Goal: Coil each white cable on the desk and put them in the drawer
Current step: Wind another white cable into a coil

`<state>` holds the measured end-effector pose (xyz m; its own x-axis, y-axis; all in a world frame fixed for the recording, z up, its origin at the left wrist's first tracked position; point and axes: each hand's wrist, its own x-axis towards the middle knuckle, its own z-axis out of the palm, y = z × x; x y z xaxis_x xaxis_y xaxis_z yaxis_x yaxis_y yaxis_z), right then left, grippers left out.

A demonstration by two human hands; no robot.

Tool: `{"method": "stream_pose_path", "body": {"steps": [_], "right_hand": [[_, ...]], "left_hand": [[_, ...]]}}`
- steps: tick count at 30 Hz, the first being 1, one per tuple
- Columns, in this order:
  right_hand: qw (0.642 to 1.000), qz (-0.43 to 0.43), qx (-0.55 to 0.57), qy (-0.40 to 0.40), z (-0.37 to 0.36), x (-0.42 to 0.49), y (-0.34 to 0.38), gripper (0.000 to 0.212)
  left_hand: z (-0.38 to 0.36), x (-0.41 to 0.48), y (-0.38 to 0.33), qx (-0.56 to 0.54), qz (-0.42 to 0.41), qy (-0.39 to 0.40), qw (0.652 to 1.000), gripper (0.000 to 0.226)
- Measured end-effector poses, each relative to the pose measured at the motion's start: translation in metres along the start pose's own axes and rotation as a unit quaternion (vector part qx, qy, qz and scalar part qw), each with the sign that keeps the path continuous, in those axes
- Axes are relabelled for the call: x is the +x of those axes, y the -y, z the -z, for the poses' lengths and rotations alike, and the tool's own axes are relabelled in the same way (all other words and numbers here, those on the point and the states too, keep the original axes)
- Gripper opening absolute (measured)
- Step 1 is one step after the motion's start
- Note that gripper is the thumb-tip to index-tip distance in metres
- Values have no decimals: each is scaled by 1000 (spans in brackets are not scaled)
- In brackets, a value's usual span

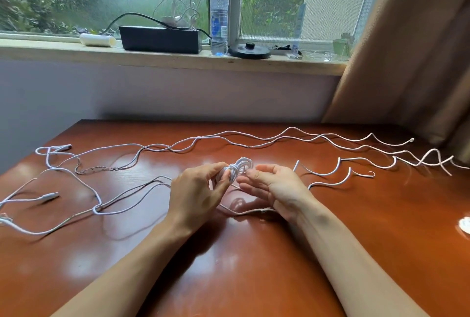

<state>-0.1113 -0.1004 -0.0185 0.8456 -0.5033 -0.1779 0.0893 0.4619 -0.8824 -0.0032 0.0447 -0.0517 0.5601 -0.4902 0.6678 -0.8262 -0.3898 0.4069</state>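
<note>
While the small white cable coil (pixel 240 166) hangs over the middle of the bench (pixel 229 266), I see my left hand (pixel 195 189) with its grip clamped on it, thumb and fingers pinching the loops. My right hand (pixel 273 187) lies palm up just beside the coil, fingers curled toward it; I cannot tell whether its grip holds a strand. A loose tail (pixel 244 212) trails on the bench beneath the right wrist. Other white cables (pixel 254 138) sprawl uncoiled across the far and left parts of the bench. Behind, on the window sill (pixel 178 61), stand a water bottle (pixel 218 19) and a black box (pixel 160 38).
</note>
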Motion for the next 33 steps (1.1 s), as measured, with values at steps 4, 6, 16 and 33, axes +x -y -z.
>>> {"method": "stream_pose_path", "body": {"steps": [4, 6, 16, 33], "right_hand": [[1000, 8, -7, 19, 1, 1, -1, 47], [997, 42, -67, 24, 0, 1, -3, 52], [892, 246, -377, -35, 6, 7, -10, 45], [799, 335, -496, -59, 18, 11, -9, 11]], "left_hand": [[0, -1, 1, -17, 10, 2, 1000, 33], [-1, 1, 4, -32, 10, -1, 999, 35], [-10, 4, 14, -227, 2, 35, 973, 26], [-7, 6, 14, -228, -29, 76, 970, 16]]}}
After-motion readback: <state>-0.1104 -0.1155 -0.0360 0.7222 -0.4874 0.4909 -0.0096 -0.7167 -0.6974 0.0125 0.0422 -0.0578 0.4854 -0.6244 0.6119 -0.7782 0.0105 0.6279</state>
